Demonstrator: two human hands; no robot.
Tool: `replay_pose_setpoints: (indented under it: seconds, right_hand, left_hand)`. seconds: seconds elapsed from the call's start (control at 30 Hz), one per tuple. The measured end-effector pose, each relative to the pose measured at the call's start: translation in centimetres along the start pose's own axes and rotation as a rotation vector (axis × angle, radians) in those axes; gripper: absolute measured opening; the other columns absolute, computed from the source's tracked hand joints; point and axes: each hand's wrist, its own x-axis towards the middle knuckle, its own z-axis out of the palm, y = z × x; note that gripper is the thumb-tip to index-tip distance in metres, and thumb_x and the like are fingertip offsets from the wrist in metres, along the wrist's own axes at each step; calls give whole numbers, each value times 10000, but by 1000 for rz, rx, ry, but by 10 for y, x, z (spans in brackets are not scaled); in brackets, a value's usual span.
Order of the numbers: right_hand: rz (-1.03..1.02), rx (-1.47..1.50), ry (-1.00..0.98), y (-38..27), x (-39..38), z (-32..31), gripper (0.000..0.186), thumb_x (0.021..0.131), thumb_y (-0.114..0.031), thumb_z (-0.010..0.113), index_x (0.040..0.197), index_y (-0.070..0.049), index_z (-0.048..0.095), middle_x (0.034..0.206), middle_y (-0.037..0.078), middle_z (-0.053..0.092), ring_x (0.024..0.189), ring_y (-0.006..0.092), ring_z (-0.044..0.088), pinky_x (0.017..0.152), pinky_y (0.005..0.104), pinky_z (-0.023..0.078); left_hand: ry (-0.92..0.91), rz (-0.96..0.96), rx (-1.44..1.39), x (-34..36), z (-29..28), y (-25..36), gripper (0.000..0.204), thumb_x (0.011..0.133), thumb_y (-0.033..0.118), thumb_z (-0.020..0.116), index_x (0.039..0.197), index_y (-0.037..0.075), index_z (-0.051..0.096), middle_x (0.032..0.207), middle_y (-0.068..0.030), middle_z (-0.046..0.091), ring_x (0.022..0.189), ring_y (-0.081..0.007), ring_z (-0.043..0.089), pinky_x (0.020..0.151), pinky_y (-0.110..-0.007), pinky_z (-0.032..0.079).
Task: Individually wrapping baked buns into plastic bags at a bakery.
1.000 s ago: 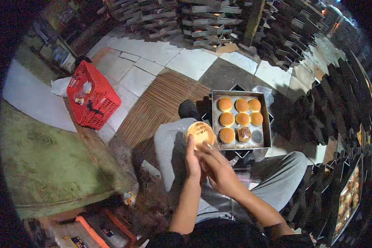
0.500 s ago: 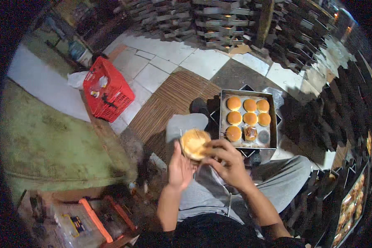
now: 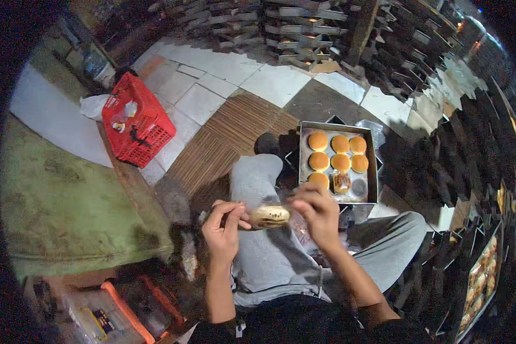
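Observation:
A wrapped bun (image 3: 268, 217) is held sideways in front of my grey-trousered lap. My left hand (image 3: 222, 229) pinches its clear wrapper at the left end. My right hand (image 3: 321, 218) is at the right end, fingers curled and partly blurred; what exactly they grip is hard to make out. Beyond the hands, a square metal tray (image 3: 370, 183) holds several golden round buns (image 3: 339, 162) and one darker, glossy bun (image 3: 341, 182) in its front row.
A red plastic basket (image 3: 143, 143) stands left on the tiles, beside a green padded surface (image 3: 74, 206). An orange-handled clear box (image 3: 92, 312) is at lower left. Dark stacked racks (image 3: 470, 143) line the back and right, with a bun-filled tray (image 3: 479, 281) at lower right.
The held bun has turned from face-up to sideways. My left hand moved leftward and now pinches the wrapper's end; my right hand rose to the other end.

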Motion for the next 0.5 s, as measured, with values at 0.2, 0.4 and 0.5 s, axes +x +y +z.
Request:
replay_pose_setpoints:
  seconds: [0.2,0.4,0.5]
  right_hand:
    - [544,392,39,-7,13,-7,174,838,-165,827,905,-27,745,863,20,708,743,86,608,686,251,489]
    - [673,399,-165,68,61,8,174,930,-190,763,874,-37,701,741,1,634,560,81,517,502,261,390]
    - [733,628,-237,59,27,38,238,980,-212,700,829,-40,630,616,23,559,441,99,426,450,263,326]
  left_hand:
    - [71,55,249,7,-1,-7,133,907,61,764,895,-6,650,794,-26,646,751,-117,636,622,-279,488]
    - [70,56,445,33,15,10,170,940,102,736,871,-14,632,764,-74,680,685,-120,617,656,-293,501]
    - [134,-44,493,7,-21,4,197,993,165,692,891,20,606,712,-14,607,496,-54,481,431,-249,372]
